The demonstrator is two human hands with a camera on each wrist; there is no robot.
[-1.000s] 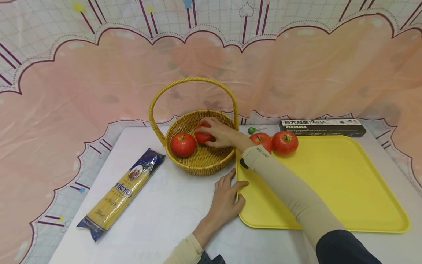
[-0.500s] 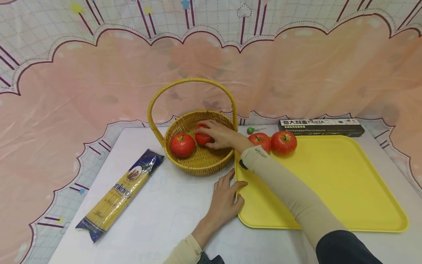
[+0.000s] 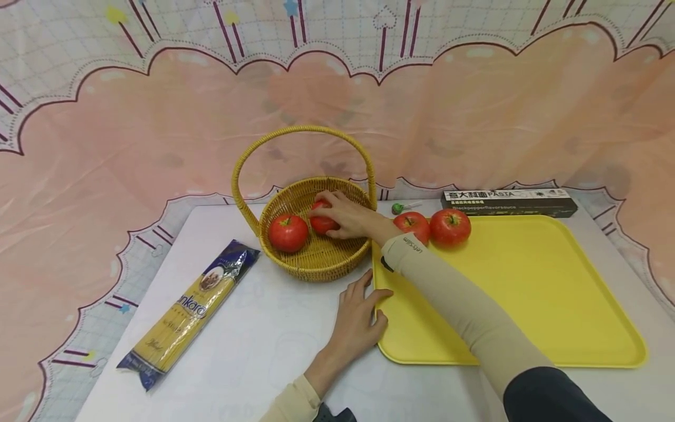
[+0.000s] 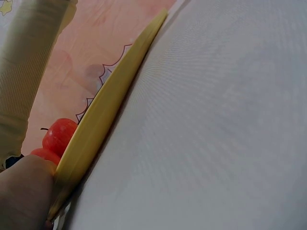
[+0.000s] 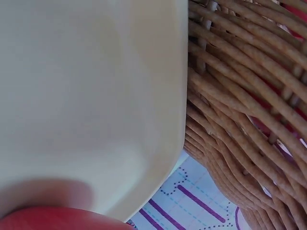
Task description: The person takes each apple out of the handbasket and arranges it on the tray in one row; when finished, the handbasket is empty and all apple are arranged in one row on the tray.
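Note:
In the head view, my right hand (image 3: 348,215) reaches into a yellow wicker basket (image 3: 316,272) and grips a red apple (image 3: 323,223). A second apple (image 3: 288,233) lies left of it in the basket. My left hand (image 3: 354,319) holds the left rim of a yellow tray (image 3: 506,293), with thumb and forefinger over the edge. Part of that hand (image 4: 26,191) also shows on the tray rim (image 4: 103,110) in the left wrist view. The right wrist view shows the basket's woven side (image 5: 240,105) against the tray; the right hand is out of sight there.
Two more apples, one (image 3: 412,225) partly behind my right wrist and one (image 3: 450,227) beside it, sit at the tray's back left. A black pasta box (image 3: 508,203) and a green lollipop (image 3: 398,208) lie behind. A spaghetti packet (image 3: 190,313) lies at left.
The whole head view shifts slightly left. My right hand keeps its grip on the apple in the basket, and my left hand stays at the tray rim.

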